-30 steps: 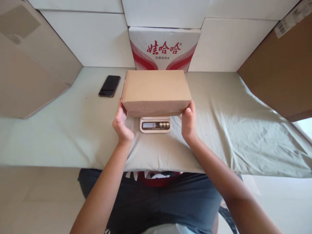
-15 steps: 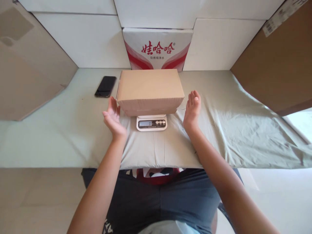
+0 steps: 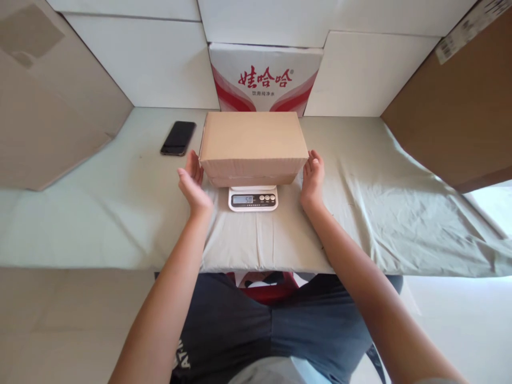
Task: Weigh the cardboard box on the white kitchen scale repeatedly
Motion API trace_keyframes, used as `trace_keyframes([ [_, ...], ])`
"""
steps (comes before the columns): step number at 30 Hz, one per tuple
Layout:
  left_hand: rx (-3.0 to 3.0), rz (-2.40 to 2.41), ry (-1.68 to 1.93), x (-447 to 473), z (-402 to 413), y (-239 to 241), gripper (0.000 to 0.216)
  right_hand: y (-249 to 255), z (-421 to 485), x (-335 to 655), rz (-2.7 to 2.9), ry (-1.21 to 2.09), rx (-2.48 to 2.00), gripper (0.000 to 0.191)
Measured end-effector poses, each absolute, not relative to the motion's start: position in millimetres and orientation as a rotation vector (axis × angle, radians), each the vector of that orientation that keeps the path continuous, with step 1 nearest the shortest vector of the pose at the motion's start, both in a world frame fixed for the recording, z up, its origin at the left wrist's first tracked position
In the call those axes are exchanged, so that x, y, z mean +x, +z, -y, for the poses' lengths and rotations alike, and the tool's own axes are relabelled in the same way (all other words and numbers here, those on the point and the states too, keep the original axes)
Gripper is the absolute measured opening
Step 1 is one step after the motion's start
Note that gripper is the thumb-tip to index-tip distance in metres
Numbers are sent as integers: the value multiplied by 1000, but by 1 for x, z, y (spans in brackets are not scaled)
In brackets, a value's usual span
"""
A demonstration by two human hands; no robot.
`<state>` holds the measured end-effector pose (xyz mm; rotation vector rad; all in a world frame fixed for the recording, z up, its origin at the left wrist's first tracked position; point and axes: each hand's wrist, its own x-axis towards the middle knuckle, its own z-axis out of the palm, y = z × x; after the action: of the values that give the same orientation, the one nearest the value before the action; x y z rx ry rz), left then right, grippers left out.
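A brown cardboard box (image 3: 254, 137) rests on a small white digital kitchen scale (image 3: 253, 207), whose front panel and buttons stick out below it. The scale's display appears to read 50. At the box's left side is my left hand (image 3: 195, 184), open, thumb apart and fingertips right by the box's edge. My right hand (image 3: 313, 180) is open at the opposite side, its fingers stretched upward close against the box's right end. Whether either hand touches the cardboard I cannot tell. The weighing plate is mostly hidden under the box.
A black smartphone (image 3: 178, 138) lies left of the box on the pale green cloth (image 3: 100, 213). Behind stand white cartons (image 3: 368, 74) and one with red lettering (image 3: 265, 74). Large brown cartons flank the table at left (image 3: 52, 106) and right (image 3: 452, 117).
Both hands have moved inward, closer to the box's sides. The scale's display has changed to about 50. The whole view has shifted slightly.
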<state>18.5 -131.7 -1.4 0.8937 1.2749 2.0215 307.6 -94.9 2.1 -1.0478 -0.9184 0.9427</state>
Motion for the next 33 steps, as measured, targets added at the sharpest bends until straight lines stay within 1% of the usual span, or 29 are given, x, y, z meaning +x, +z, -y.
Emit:
trace_keyframes([
  [6, 934, -1282, 1985, 20, 130, -2, 107, -2, 92, 309, 950, 978, -1031, 68],
  [11, 913, -1268, 1998, 21, 129, -2, 115, -7, 90, 311, 960, 991, -1034, 69],
  [17, 899, -1270, 2001, 20, 128, -1, 117, -10, 83, 313, 973, 984, -1031, 72],
  [23, 919, -1280, 2004, 21, 127, -1, 113, -6, 83, 312, 945, 1011, -1025, 76],
  [29, 972, -1300, 1988, 21, 126, -4, 107, -6, 81, 313, 897, 1002, -1020, 71],
  [33, 965, -1295, 1985, 22, 128, -2, 108, -8, 79, 316, 965, 1023, -1046, 75],
])
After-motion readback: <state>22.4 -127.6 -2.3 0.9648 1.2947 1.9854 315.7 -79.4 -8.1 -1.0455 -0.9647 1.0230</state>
